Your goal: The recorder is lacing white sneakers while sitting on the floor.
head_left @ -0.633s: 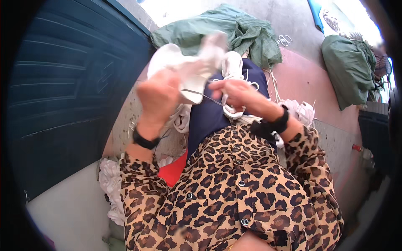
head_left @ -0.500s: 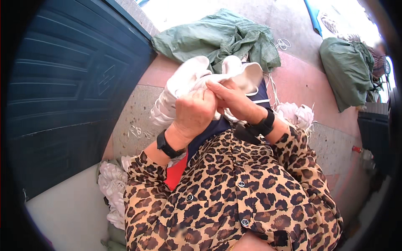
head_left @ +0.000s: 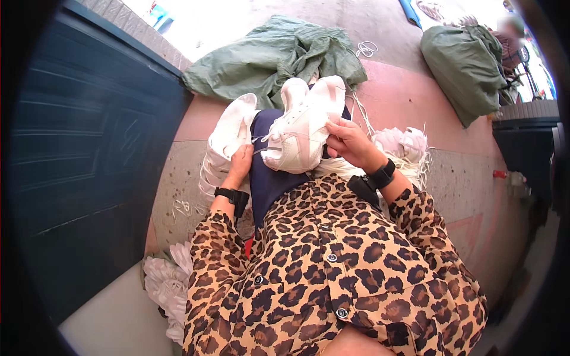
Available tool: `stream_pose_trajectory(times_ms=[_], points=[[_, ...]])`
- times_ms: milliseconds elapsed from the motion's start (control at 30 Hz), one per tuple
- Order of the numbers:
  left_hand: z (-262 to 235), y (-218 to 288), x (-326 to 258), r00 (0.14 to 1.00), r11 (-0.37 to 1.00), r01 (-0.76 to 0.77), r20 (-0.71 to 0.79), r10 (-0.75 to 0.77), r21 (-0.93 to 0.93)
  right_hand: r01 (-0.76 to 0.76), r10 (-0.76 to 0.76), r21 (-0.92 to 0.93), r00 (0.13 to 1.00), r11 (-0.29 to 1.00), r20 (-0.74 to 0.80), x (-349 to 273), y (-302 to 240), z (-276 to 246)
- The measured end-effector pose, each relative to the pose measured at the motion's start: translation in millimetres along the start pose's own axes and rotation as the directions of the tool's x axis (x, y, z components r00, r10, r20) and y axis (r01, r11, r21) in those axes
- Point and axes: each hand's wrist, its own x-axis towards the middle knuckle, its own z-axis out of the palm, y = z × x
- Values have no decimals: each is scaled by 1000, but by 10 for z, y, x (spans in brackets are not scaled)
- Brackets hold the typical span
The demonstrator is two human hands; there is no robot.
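A white and pale pink sneaker (head_left: 297,133) rests on my dark-blue-clad lap. My right hand (head_left: 353,143) pinches its right edge between thumb and fingers. My left hand (head_left: 240,165) is closed at the sneaker's left, on a thin strand that looks like a shoelace (head_left: 261,139) and runs to the sneaker. Just beyond that hand lies another white shoe (head_left: 233,121), its opening facing up. Behind the sneaker rises a rounded white piece (head_left: 294,92); whether it belongs to the same shoe I cannot tell.
A crumpled green sack (head_left: 267,65) lies ahead, and a full green sack (head_left: 463,71) stands far right near another person (head_left: 512,41). Bundles of pale shoe parts lie at right (head_left: 404,142) and lower left (head_left: 169,282). A dark blue door (head_left: 101,136) borders the left.
My hands, close together before, have moved apart, the left one down and leftward. The sneaker has turned, so its laced upper now shows. The view has shifted slightly.
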Motion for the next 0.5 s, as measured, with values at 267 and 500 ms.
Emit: stream_pose_trajectory(times_ms=[267, 500], points=[[-625, 1274, -188, 999, 972, -40, 10, 39, 232, -14, 3, 247, 999, 969, 43, 167, 61, -402], [264, 1771, -470, 818, 817, -546, 326, 473, 185, 88, 94, 417, 913, 905, -396, 492, -147, -664]])
